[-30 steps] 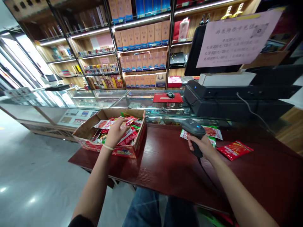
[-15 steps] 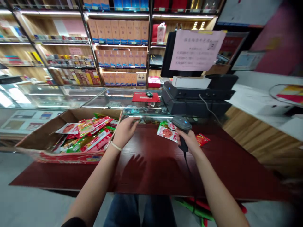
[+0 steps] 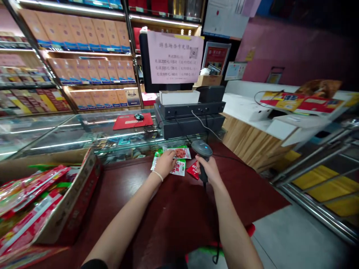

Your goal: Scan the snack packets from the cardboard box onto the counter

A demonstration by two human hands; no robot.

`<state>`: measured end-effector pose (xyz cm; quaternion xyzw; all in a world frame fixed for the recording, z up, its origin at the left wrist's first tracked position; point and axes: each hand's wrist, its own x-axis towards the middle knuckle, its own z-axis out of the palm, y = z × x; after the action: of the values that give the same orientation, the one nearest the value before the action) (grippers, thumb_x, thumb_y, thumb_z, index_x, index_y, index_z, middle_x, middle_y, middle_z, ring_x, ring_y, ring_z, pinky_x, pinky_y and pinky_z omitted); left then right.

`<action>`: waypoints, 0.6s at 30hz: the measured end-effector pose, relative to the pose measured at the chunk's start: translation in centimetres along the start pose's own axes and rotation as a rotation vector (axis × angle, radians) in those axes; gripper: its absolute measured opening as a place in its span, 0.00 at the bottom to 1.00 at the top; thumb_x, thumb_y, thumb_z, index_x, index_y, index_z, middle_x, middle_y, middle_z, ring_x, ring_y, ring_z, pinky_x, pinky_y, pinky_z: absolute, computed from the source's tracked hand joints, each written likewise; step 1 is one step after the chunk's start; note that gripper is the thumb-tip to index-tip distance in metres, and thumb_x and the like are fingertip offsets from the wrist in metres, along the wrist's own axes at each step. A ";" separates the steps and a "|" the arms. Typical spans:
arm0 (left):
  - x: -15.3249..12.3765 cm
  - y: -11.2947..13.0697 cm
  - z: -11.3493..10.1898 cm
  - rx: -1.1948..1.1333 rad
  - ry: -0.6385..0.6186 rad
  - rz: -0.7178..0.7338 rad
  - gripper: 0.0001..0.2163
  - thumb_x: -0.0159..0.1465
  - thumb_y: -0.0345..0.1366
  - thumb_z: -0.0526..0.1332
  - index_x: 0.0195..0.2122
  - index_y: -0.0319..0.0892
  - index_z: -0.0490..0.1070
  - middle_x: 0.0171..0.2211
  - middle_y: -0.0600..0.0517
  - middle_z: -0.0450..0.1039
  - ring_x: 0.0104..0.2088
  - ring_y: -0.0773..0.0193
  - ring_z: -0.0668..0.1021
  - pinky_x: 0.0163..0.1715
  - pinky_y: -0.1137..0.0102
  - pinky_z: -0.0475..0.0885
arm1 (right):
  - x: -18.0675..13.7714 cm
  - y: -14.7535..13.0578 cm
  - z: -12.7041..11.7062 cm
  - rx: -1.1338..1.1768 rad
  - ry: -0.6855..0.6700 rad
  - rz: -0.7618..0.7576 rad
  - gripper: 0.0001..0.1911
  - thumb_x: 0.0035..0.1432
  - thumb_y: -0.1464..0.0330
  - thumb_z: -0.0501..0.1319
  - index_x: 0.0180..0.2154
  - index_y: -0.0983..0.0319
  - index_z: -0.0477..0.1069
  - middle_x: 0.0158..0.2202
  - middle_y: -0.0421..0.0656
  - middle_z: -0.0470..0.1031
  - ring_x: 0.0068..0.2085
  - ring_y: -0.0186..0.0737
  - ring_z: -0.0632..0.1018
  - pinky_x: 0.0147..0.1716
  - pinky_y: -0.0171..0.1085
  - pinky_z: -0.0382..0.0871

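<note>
My right hand point(image 3: 209, 170) is wrapped round the handle of a dark barcode scanner point(image 3: 201, 148), whose head has a small blue light and points away from me. To its left, my left hand point(image 3: 165, 164) has its fingers closed on the edge of a white snack packet point(image 3: 183, 153) with a picture of reddish food. Beneath that hand lies a green and white snack packet point(image 3: 179, 168) on the dark red tabletop. A small red packet point(image 3: 193, 170) rests just left of the scanner handle, partly behind it.
On the left stands an open cardboard box point(image 3: 81, 200) holding several snack packets point(image 3: 30, 190). Behind the tabletop point(image 3: 134, 209) are a glass counter point(image 3: 56, 130), a mouse point(image 3: 138, 116) on a red mat, and a monitor with a pink notice point(image 3: 174, 56). The scanner cord point(image 3: 217, 224) hangs over the front edge.
The view has turned right. My left hand has moved from beside the box to the packets and closed on one. My right hand still holds the scanner, now further from the body of packets.
</note>
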<state>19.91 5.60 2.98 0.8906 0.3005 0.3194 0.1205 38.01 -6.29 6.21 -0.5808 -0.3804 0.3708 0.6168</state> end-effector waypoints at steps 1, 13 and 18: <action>0.6 -0.2 1.1 0.004 -0.021 0.006 0.13 0.64 0.31 0.57 0.49 0.41 0.72 0.50 0.41 0.72 0.52 0.53 0.73 0.54 0.60 0.67 | 0.1 0.1 -0.2 0.009 0.006 0.003 0.17 0.48 0.53 0.66 0.30 0.58 0.68 0.16 0.35 0.67 0.14 0.34 0.67 0.14 0.34 0.61; 0.2 0.0 2.4 0.216 -0.074 -0.127 0.14 0.64 0.30 0.55 0.49 0.43 0.72 0.40 0.42 0.77 0.42 0.54 0.77 0.44 0.64 0.68 | 0.5 0.6 -0.1 0.055 0.018 0.000 0.18 0.47 0.54 0.67 0.28 0.60 0.68 0.15 0.35 0.66 0.13 0.33 0.67 0.12 0.32 0.60; -3.8 -0.6 -1.9 -0.063 0.319 -0.352 0.12 0.64 0.42 0.60 0.46 0.47 0.74 0.31 0.49 0.77 0.30 0.59 0.77 0.32 0.71 0.65 | -0.3 0.7 0.6 0.100 0.003 -0.034 0.17 0.49 0.55 0.68 0.28 0.61 0.68 0.15 0.35 0.67 0.13 0.31 0.67 0.12 0.31 0.61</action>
<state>16.07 3.77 2.31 0.7586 0.4562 0.4395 0.1528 37.27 -6.28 5.55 -0.5433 -0.3702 0.3782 0.6517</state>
